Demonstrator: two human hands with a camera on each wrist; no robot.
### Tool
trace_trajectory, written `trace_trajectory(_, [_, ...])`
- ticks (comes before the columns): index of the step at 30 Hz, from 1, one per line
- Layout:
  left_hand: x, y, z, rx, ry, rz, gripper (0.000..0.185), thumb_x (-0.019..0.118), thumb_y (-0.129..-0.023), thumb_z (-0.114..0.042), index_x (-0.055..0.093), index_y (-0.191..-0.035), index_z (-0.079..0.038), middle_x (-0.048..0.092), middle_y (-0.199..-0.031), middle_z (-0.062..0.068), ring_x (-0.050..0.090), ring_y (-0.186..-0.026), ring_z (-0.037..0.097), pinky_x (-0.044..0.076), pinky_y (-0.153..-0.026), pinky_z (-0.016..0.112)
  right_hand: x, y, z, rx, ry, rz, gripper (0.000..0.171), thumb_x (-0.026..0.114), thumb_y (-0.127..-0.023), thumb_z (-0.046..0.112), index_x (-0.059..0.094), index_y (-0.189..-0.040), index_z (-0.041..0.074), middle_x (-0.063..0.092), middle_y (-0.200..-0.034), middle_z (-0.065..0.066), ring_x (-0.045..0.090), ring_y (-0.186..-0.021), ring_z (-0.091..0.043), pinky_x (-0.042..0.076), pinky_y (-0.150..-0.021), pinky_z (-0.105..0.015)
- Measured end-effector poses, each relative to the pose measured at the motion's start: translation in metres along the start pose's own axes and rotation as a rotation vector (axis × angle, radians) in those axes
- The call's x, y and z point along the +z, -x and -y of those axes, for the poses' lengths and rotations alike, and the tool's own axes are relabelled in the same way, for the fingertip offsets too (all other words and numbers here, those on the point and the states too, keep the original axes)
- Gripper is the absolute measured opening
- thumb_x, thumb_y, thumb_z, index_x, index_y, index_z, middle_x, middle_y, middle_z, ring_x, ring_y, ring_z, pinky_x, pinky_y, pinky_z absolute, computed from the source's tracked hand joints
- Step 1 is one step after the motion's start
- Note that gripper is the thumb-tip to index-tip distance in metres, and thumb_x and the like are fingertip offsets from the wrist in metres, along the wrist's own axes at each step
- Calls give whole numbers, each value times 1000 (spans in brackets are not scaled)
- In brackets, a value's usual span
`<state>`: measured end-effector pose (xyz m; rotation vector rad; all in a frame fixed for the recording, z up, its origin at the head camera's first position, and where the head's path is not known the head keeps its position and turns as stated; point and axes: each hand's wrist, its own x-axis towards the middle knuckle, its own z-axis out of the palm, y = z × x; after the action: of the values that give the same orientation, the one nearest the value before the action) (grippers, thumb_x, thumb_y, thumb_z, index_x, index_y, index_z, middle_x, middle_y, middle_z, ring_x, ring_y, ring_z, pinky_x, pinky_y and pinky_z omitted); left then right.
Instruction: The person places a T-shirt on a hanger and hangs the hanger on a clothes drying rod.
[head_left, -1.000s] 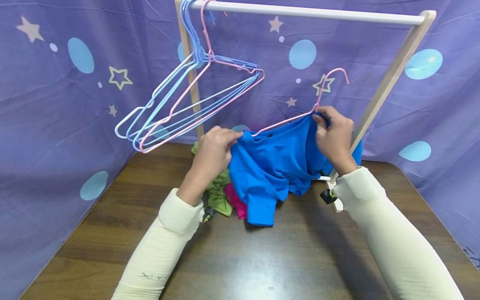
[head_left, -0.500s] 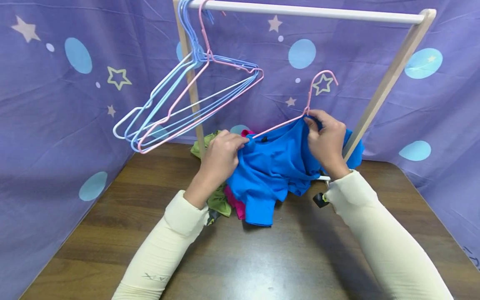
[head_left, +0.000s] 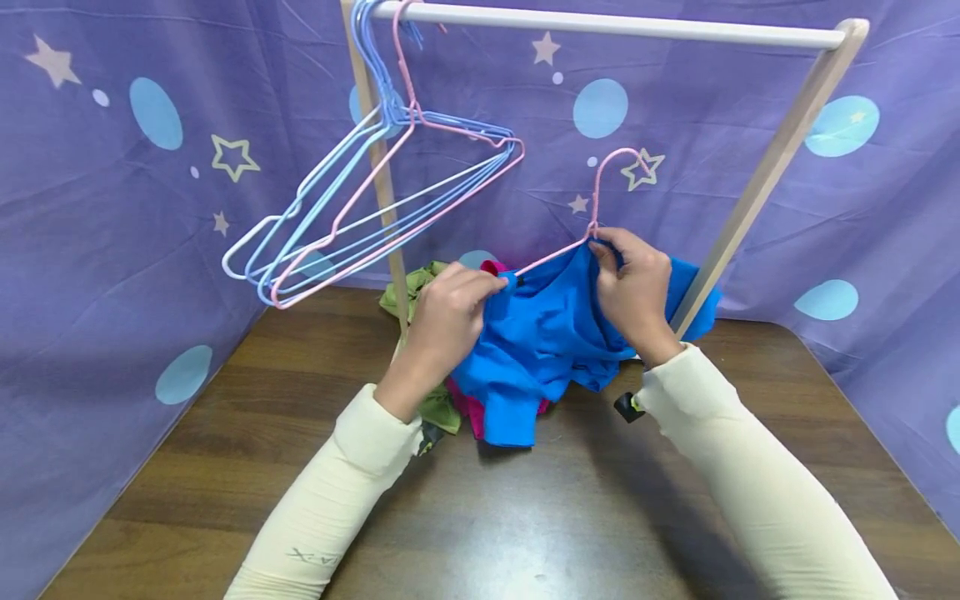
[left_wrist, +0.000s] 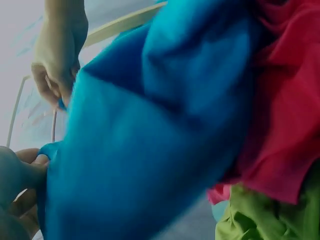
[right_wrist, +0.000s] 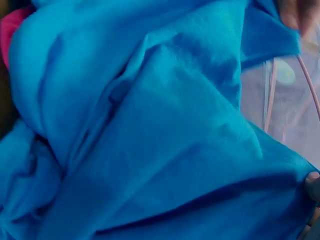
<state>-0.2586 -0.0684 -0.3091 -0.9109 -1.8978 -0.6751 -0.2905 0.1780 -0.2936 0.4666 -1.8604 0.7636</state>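
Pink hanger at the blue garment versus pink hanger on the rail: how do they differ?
The lower pink hanger has a free hook below the white rail; the upper pink hanger hangs from that rail.
The blue garment covers much of the lower pink hanger; the upper pink hanger is bare.
The left hand and right hand are at the lower pink hanger, not the upper pink hanger.
Both are pink with curved hooks.

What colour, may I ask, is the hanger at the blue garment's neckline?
The hanger is pink; it shows best in the head view.
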Motion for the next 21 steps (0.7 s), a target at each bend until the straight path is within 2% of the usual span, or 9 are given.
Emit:
trace_trajectory(3, [0,0,-3,-12,-2,41,18,67,-92,9,80,-100,-1,78,-96,11,68,-88,27,58,-79,36,5,4,2,-10,-3,9,10,72,-94,5,77,-100,0,77,-98,-15,75,-89,-32,57,-80,-49])
trace_trajectory(7, [-8,-4,-2,-77,-35,141,15,72,-93,0,79,-106,-2,78,-102,11,69,-92,29,57,-83,38,8,5,1,13,-19,-12,8,72,-93,4,77,-99,0,77,-97,-15,75,-87,-31,58,-78,-49])
trace_trajectory(10, [-17,-7,1,-116,-50,216,21,74,-94,-7,78,-114,-6,77,-107,9,68,-97,29,54,-85,42,8,2,-1,61,-39,-36,8,73,-93,3,77,-98,0,78,-96,-13,75,-86,-29,57,-78,-48])
trace_trajectory(13, [-25,-9,4,-133,-65,261,32,74,-95,-14,74,-126,-10,75,-118,8,64,-109,31,48,-91,48,6,-4,-2,120,-45,-61,7,72,-93,2,77,-98,0,78,-95,-12,75,-87,-25,57,-79,-43])
trace_trajectory(17, [-33,-11,8,-184,-66,272,54,75,-95,-21,58,-146,-12,62,-141,12,51,-133,34,39,-109,55,3,-14,-2,209,-61,-96,8,72,-93,1,77,-98,-2,78,-96,-11,75,-90,-18,57,-83,-28])
trace_trajectory(19, [-36,-12,9,-243,-54,273,68,75,-95,-25,46,-155,-12,52,-150,15,44,-139,37,35,-114,56,1,-18,-3,245,-71,-117,9,72,-92,1,76,-99,-4,78,-97,-12,75,-91,-18,54,-83,-19])
trace_trajectory(21, [-39,-13,11,-329,-36,291,83,76,-94,-29,31,-161,-14,43,-156,17,39,-143,38,34,-116,56,-1,-22,-4,272,-63,-138,9,73,-92,1,76,-100,-4,78,-97,-12,75,-90,-17,50,-82,-13])
